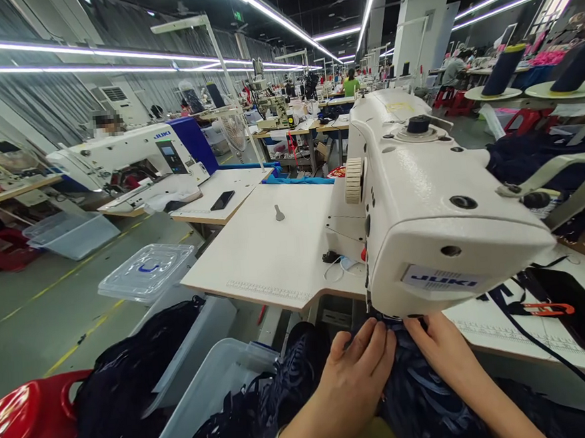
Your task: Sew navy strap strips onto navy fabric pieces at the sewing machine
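Two hands, the left hand [356, 375] and right hand [442, 349], press flat with fingers spread on one navy fabric [425, 403] beneath one Juki sewing machine [422, 216] at frame centre, two thread cones [505, 67] upper right.

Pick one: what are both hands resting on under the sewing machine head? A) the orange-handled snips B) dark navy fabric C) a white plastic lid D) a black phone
B: the left hand and the right hand both press on the dark navy fabric bunched just below the front of the white sewing machine.
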### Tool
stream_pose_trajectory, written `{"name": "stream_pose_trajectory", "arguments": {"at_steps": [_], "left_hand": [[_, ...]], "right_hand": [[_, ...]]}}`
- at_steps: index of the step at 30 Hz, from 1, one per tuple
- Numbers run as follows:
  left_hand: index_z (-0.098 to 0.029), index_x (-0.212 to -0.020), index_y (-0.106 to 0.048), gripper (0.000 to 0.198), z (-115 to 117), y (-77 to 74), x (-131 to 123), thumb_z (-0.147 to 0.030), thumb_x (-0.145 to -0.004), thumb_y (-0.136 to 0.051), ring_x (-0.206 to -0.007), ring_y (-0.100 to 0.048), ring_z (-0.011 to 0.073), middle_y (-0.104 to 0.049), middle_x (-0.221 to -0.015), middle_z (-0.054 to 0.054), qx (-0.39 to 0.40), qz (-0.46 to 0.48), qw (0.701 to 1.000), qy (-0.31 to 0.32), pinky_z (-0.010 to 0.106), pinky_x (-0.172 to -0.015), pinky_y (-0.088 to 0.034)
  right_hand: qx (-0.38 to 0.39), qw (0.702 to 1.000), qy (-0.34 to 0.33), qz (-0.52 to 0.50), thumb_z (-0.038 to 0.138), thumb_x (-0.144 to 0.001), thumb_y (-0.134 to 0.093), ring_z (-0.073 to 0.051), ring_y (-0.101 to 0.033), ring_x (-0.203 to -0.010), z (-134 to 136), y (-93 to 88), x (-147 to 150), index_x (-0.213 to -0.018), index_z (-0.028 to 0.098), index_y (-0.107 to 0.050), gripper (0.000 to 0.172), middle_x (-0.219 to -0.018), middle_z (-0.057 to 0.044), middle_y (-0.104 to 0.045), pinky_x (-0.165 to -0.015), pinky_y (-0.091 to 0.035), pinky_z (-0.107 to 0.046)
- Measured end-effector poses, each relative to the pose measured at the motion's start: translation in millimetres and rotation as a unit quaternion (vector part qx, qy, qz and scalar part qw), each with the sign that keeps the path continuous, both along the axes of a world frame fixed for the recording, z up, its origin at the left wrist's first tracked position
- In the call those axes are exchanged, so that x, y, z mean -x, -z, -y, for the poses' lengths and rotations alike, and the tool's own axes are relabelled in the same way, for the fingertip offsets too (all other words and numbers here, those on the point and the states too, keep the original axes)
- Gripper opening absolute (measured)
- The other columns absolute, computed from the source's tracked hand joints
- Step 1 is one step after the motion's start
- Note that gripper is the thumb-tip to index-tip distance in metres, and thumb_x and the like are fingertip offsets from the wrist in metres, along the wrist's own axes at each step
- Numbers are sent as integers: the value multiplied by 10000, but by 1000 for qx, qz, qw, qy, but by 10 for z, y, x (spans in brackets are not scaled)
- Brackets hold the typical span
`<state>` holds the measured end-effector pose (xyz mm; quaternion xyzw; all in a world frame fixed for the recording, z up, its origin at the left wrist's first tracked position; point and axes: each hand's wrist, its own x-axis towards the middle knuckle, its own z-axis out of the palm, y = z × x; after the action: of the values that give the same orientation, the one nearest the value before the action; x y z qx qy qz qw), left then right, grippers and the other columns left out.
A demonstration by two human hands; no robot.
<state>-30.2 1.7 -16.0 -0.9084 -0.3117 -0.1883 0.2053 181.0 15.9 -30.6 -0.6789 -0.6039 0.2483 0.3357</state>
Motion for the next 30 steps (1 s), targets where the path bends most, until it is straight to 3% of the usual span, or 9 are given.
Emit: {"name": "stream_pose_trajectory", "arguments": {"at_steps": [6, 9, 14, 18, 22, 25, 28, 29, 30], "left_hand": [[-214, -1273, -612, 385, -41, 34, -18, -173, -956, -397, -1328, -378, 187, -604, -1311, 24, -17, 52, 998, -10, 329, -957, -311], [-192, -1257, -626, 384, -63, 23, -22, -185, -953, -391, -1266, -442, 191, -633, -1274, 35, -4, 81, 997, -2, 340, -935, -318], [-187, -1247, -635, 433, -84, -4, -46, -133, -958, -317, -1210, -497, 195, -648, -1256, 41, 18, 111, 993, 18, 357, -926, -310], [-197, -1234, -641, 439, -103, 32, -106, -96, -941, -330, -1188, -512, 204, -660, -1226, 47, 9, 112, 993, 22, 357, -930, -314], [-207, -1205, -653, 438, -107, 86, -166, -60, -906, -370, -1153, -530, 203, -669, -1179, 45, -18, 134, 991, 18, 350, -932, -328], [-207, -1204, -640, 420, -91, 61, -179, -60, -905, -384, -1131, -546, 199, -668, -1163, 45, -20, 120, 992, 8, 342, -951, -335], [-187, -1201, -616, 382, -87, -29, -171, -71, -910, -399, -1145, -554, 202, -649, -1196, 65, -4, 88, 996, 18, 339, -996, -354], [-168, -1173, -617, 357, -90, -64, -165, -69, -909, -399, -1180, -541, 204, -627, -1236, 83, 5, 77, 996, 38, 334, -1015, -364], [-147, -1124, -623, 324, -93, -97, -158, -66, -908, -395, -1222, -520, 210, -600, -1279, 107, 11, 72, 995, 64, 330, -1034, -372]], "right_hand": [[-36, 999, -1, -21, 475, -960, -383, -224, -633, -767, 23, 8, -18, -915, 240, -530, 281, -801, -41, -654, -607, -468, -298], [-77, 997, 11, 10, 459, -966, -372, -201, -616, -812, 29, 64, -199, -914, 223, -549, 299, -853, -45, -641, -679, -490, -289], [-41, 987, 138, 77, 497, -931, -393, -205, -599, -726, 225, 230, -938, -946, 224, -563, 321, -932, -60, -643, -687, -486, -341], [6, 956, 257, 139, 533, -819, -418, -322, -607, -841, 514, 354, -1553, -996, 201, -578, 409, -1129, -171, -590, -663, -452, -437], [41, 949, 276, 147, 515, -742, -454, -350, -603, -798, 724, 464, -1861, -807, 220, -596, 333, -968, -162, -622, -609, -428, -430], [54, 957, 253, 133, 521, -758, -486, -301, -599, -717, 782, 481, -1870, -694, 241, -581, 303, -776, -90, -623, -605, -438, -397], [44, 973, 218, -60, 541, -781, -602, -206, -582, -628, 747, 389, -1668, -795, 241, -628, 301, -717, -24, -640, -577, -471, -317], [30, 961, 208, -180, 537, -771, -661, -166, -565, -594, 719, 334, -1555, -838, 242, -633, 303, -718, -3, -645, -550, -473, -274], [12, 930, 204, -304, 521, -742, -729, -129, -543, -564, 685, 270, -1426, -864, 245, -634, 316, -721, 18, -644, -515, -466, -228]]}}
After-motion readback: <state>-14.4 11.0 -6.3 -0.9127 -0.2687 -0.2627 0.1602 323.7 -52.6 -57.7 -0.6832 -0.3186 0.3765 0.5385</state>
